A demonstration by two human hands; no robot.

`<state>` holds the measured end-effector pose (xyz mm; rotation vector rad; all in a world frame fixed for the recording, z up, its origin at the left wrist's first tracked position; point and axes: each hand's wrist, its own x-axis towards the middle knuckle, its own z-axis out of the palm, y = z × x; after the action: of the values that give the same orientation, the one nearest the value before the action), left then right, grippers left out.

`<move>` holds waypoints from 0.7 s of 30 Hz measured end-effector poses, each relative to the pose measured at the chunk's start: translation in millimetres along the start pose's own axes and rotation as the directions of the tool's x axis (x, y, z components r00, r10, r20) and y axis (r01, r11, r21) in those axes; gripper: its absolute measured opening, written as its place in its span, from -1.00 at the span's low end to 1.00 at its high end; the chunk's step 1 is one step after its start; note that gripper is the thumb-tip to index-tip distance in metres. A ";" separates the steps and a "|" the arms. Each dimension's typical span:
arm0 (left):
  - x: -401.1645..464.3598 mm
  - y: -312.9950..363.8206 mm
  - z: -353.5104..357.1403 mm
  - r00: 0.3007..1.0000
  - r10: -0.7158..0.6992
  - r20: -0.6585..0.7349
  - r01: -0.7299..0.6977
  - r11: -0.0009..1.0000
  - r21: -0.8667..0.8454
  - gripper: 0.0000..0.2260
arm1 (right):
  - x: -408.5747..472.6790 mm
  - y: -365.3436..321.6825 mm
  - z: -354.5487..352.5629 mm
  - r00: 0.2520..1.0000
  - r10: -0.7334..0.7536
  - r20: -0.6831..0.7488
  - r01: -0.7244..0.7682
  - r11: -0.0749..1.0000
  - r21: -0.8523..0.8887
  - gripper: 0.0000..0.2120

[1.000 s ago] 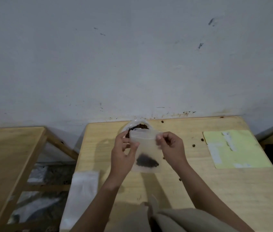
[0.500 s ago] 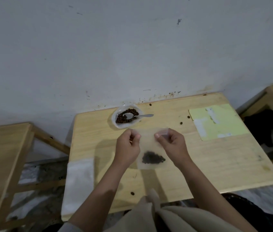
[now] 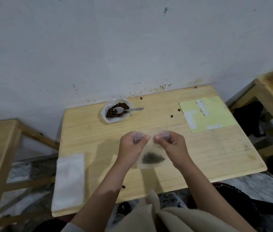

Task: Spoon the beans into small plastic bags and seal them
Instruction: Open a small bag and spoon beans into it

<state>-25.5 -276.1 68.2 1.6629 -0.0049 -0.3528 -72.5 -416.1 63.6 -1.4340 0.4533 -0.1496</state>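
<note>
A small clear plastic bag hangs above the middle of the wooden table, with a dark clump of beans at its bottom. My left hand pinches the bag's top left corner and my right hand pinches its top right corner; both thumbs press along the top strip. Further back stands a clear container of brown beans with a metal spoon resting in it, handle pointing right.
A stack of white empty bags lies at the table's front left corner. A yellow-green sheet sits at the back right. Several loose beans dot the tabletop. Wooden furniture stands on both sides, the wall is behind.
The view tilted down and shifted, so the bean container and spoon came into sight. Both hands lowered the bag toward the table and moved closer along its top edge.
</note>
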 end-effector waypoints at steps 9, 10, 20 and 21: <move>-4.9 -6.2 27.2 1.000 -0.027 -0.011 0.026 0.998 -0.055 -0.89 | 6.1 0.0 -21.7 0.998 0.058 0.019 -0.057 0.998 -0.014 -0.87; -4.5 -7.3 29.4 1.000 -0.024 -0.011 0.023 0.998 -0.055 -0.89 | 6.3 0.5 -23.9 0.998 0.060 0.027 -0.059 0.998 -0.021 -0.87; 9.0 -15.1 61.3 0.999 0.033 -0.026 -0.033 0.999 -0.007 -0.95 | 15.9 -5.0 -56.5 0.989 0.131 0.071 -0.133 0.991 0.027 -0.90; 10.3 -17.2 64.8 0.999 0.008 -0.037 -0.008 1.000 -0.002 -0.94 | 17.0 -4.9 -62.7 0.986 0.159 0.058 -0.161 0.986 0.033 -0.91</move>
<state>-34.3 -338.8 44.0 1.6664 0.0161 -0.3155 -80.6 -480.7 60.5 -1.3551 0.5155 0.0106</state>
